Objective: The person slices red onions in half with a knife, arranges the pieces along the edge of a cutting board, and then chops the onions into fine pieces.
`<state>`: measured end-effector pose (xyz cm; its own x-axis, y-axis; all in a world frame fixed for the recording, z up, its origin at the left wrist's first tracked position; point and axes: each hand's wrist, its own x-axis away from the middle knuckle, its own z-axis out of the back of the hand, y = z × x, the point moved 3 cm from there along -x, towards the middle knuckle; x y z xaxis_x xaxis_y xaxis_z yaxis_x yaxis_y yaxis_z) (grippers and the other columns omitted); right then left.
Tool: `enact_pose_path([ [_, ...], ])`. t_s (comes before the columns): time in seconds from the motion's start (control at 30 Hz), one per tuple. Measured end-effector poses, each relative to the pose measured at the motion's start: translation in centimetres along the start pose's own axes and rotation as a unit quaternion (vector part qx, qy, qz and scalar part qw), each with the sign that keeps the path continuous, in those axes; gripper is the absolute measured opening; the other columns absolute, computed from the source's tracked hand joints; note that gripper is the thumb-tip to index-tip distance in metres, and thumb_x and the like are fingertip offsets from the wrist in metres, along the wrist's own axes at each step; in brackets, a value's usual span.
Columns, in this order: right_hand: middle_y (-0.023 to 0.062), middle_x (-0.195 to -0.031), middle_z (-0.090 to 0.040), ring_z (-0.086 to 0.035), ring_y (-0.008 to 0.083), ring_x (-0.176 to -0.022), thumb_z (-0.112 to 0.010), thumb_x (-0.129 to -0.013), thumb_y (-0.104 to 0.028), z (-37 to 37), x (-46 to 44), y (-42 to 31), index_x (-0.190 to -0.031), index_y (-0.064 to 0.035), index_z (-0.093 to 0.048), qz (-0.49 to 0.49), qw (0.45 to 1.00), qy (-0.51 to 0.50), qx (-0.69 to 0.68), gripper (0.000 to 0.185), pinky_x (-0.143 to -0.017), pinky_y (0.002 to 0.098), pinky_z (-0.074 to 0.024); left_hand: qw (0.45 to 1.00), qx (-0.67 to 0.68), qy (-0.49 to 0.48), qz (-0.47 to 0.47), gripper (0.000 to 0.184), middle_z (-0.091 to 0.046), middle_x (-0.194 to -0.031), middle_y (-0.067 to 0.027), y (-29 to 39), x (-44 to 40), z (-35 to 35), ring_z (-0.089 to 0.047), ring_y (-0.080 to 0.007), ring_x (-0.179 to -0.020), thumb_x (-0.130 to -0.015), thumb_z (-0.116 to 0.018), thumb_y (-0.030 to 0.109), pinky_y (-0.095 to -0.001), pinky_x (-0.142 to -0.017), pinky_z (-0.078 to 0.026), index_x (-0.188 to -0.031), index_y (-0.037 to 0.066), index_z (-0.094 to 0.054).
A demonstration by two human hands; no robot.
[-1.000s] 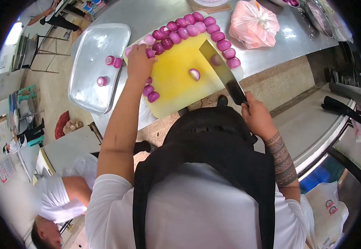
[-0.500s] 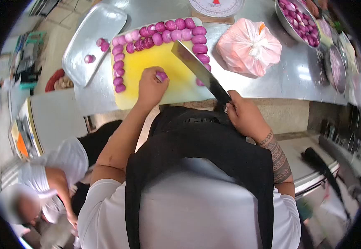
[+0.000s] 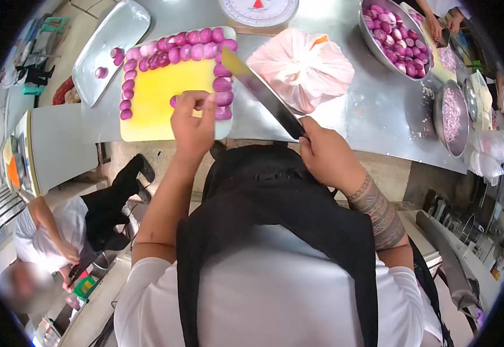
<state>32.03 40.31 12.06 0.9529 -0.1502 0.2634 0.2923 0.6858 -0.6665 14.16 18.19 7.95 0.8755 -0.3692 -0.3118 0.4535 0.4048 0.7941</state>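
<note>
My right hand (image 3: 327, 153) is closed around the handle of a broad kitchen knife (image 3: 266, 97). Its blade slants up and left past the right edge of a yellow cutting board (image 3: 151, 107). My left hand (image 3: 194, 121) hovers over the board's lower right part, thumb and fingers apart and slightly blurred. Just left of those fingers lies a peeled red onion (image 3: 174, 102), partly hidden. To their right, a column of red onions (image 3: 223, 98) runs down the board's side. More red onions (image 3: 174, 55) line its top and left edges.
A metal tray (image 3: 90, 87) holds a few onions. Beyond the board stand a dial scale (image 3: 258, 11) and a tied pink plastic bag (image 3: 301, 66). A bowl of onions (image 3: 394, 43) and a bowl of chopped onion (image 3: 451, 113) are at right, near another person's hands (image 3: 434, 26).
My view has shifted, so the board and bag appear farther left. My left hand has moved rightward over the board, leaving an onion beside it. The knife stays in my right hand.
</note>
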Motion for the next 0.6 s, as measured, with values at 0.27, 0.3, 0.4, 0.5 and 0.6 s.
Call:
enact_pose_path([
  [0.27, 0.0254, -0.086, -0.07, -0.069, 0.0468, -0.084, -0.06, -0.097, -0.011, 1.1, 1.4, 0.0, -0.12, -0.0013, -0.053, -0.001, 1.0, 0.005, 0.02, 0.026, -0.076, 0.058, -0.0527, 0.99, 0.084, -0.076, -0.084, 0.016, -0.06, -0.077, -0.0082, 6.6, 0.6, -4.6, -0.056, -0.0182, -0.072, -0.094, -0.073, 0.004, -0.0314, -0.069, -0.046, -0.083, -0.001, -0.063],
  [0.3, 0.0253, -0.086, -0.07, -0.069, 0.0467, -0.084, -0.06, -0.097, -0.011, 1.2, 1.6, -0.2, -0.12, -0.0013, -0.053, -0.001, 1.0, 0.002, 0.019, 0.026, -0.076, 0.0579, -0.0528, 0.989, 0.089, -0.081, -0.085, 0.016, -0.059, -0.076, -0.0081, 7.0, 0.9, -4.9, -0.056, -0.0182, -0.072, -0.094, -0.073, 0.004, -0.0314, -0.069, -0.046, -0.082, -0.001, -0.063],
  [0.4, 0.025, -0.086, -0.071, -0.069, 0.0466, -0.083, -0.06, -0.097, -0.012, 1.5, 2.0, -0.4, -0.12, -0.0015, -0.053, 0.001, 1.0, 0.0, 0.016, 0.026, -0.076, 0.0576, -0.0532, 0.984, 0.105, -0.091, -0.107, 0.016, -0.059, -0.075, -0.0077, 8.3, 1.2, -5.4, -0.055, -0.0181, -0.071, -0.093, -0.073, 0.004, -0.0317, -0.068, -0.045, -0.082, 0.0, -0.064],
  [0.5, 0.0245, -0.085, -0.07, -0.069, 0.0466, -0.082, -0.059, -0.097, -0.012, 1.6, 2.4, -0.5, -0.119, -0.0017, -0.053, 0.012, 1.0, 0.006, 0.014, 0.025, -0.075, 0.0575, -0.0535, 0.98, 0.11, -0.103, -0.127, 0.015, -0.059, -0.074, -0.0073, 8.8, 1.2, -5.9, -0.056, -0.0178, -0.071, -0.093, -0.074, 0.004, -0.0317, -0.068, -0.045, -0.081, 0.0, -0.065],
  [0.6, 0.0239, -0.083, -0.07, -0.069, 0.0466, -0.081, -0.06, -0.097, -0.011, 1.7, 2.9, -0.4, -0.118, -0.0021, -0.053, 0.025, 0.999, 0.02, 0.013, 0.024, -0.074, 0.0577, -0.0536, 0.98, 0.107, -0.116, -0.124, 0.015, -0.059, -0.074, -0.007, 9.3, 1.3, -6.3, -0.056, -0.0176, -0.07, -0.093, -0.074, 0.004, -0.0314, -0.067, -0.045, -0.082, -0.001, -0.065],
])
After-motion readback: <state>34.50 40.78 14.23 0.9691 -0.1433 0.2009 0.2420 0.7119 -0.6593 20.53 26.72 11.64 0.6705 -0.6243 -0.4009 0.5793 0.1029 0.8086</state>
